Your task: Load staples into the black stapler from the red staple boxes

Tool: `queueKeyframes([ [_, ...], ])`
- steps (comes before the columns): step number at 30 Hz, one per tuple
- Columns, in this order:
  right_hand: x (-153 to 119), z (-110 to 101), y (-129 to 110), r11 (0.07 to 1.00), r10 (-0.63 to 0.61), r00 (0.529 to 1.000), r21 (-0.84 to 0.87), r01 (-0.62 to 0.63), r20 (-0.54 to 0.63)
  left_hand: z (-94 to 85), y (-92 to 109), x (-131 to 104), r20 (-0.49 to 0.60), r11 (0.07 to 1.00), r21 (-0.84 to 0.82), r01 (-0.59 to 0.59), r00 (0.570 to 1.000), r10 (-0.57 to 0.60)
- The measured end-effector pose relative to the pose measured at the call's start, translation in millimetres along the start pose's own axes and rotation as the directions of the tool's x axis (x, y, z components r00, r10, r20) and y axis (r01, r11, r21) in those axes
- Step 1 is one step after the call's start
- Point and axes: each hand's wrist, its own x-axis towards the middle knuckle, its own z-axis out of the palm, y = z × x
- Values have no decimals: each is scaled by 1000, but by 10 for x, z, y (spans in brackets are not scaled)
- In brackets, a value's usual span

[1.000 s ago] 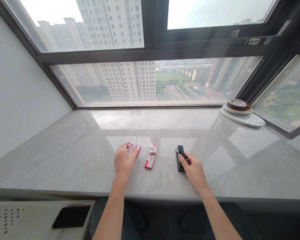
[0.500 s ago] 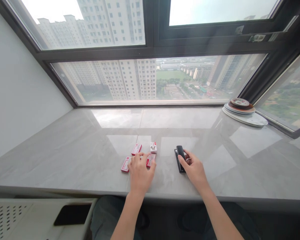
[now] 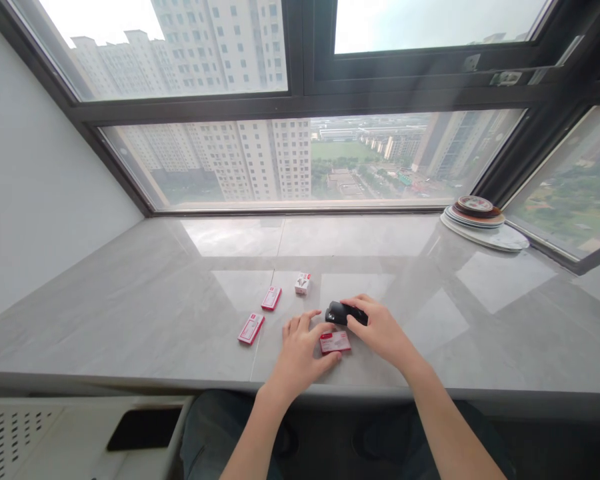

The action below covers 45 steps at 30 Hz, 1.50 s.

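My right hand (image 3: 377,330) is wrapped round a black stapler (image 3: 341,313), which is turned with one end to the left. Just in front of the stapler lies a red and white box (image 3: 335,342), and my left hand (image 3: 303,350) is at its left side, fingers apart, thumb and forefinger on either side of it. Farther left are two flat red and white boxes, one nearer me (image 3: 251,329) and one behind it (image 3: 271,298). A small white and red box (image 3: 303,283) sits beyond my left fingertips.
Stacked plates (image 3: 480,220) stand at the back right of the grey stone counter (image 3: 145,300), by the window. Below the counter's front edge, at the lower left, is a white perforated surface (image 3: 80,427) with a black rectangle on it.
The stapler has turned and moved left in my right hand. My left hand has moved right, along with one red and white box. The small white box is turned and slightly farther back.
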Motion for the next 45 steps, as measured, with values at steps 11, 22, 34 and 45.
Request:
queueKeyframes([
  [11, 204, 725, -427, 997, 42, 986, -55, -51, -161, -122, -58, -76, 69, 998, -28, -55, 996, 57],
  [22, -150, -69, 453, 609, 543, 830, 738, -289, -123, -146, -195, -104, 107, 999, -47, 28, 994, -23],
  [34, -379, 241, 73, 790, 411, 830, 307, -531, 378, -144, -158, -54, 112, 995, -97, 37, 993, -26],
  [45, -365, 54, 22, 924, 381, 922, -44, -379, 65, -200, -280, -118, 115, 991, -132, 1, 993, 15],
])
